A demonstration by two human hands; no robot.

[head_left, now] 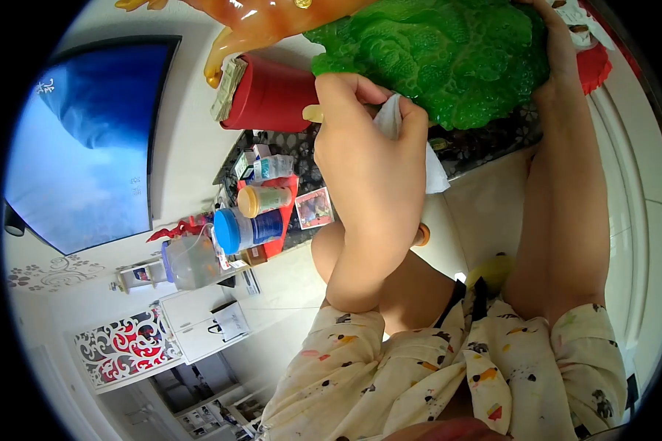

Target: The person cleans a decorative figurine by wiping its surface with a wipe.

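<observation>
A glossy green cabbage-shaped ornament (434, 59) fills the upper middle of the head view, with an orange-amber glossy figure (272, 18) beside it. My left hand (371, 132) is closed on a white cloth or tissue (435, 173), pinched between thumb and fingers at the ornament's lower edge. Part of the cloth hangs below the hand. At the ornament's right edge, my right hand (554, 44) grips its side; the fingertips are partly hidden and cut off by the top of the view.
Left of the ornament stands a red container (272, 95) with banknotes (229, 90) at its rim. A blue-lidded jar (246, 230), a yellow-lidded jar (265, 200) and a large clear jar (191, 261) stand on a dark patterned counter (485, 151). A TV (95, 140) hangs at left.
</observation>
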